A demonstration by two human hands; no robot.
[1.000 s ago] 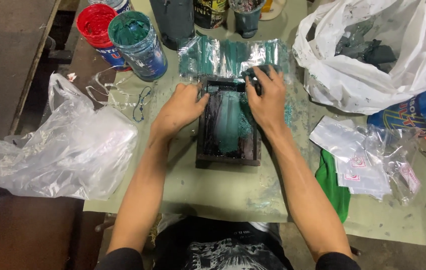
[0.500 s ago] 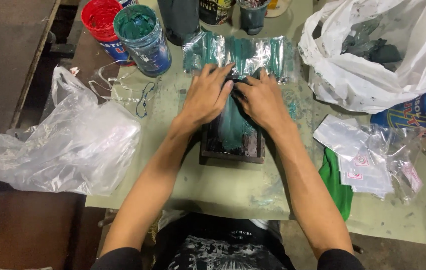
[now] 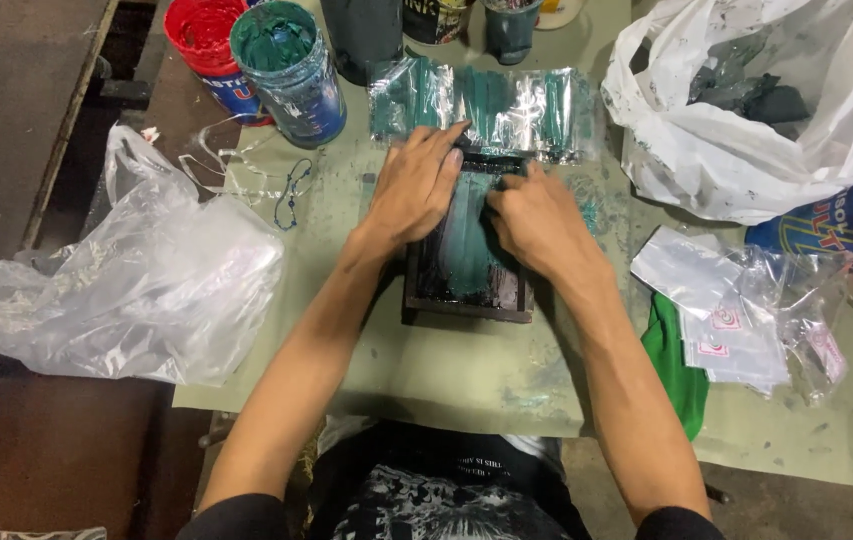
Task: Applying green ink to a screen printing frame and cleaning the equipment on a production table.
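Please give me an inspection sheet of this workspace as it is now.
Surface: olive table, smeared with green ink.
Job's things: dark wooden frame with green ink inside; ink-streaked clear film just beyond it.
Clutter: green ink tub, red ink tub, clear bag, white bag, small packets.
Grippers: left hand and right hand both press flat on the frame.
Cables: nothing seen.
Surroundings: brown floor at left.

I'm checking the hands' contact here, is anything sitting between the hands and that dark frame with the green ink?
Nothing visible does. The left hand and the right hand both rest directly on the small dark frame; the ink-smeared clear plastic sheet lies beyond it, past the fingertips.
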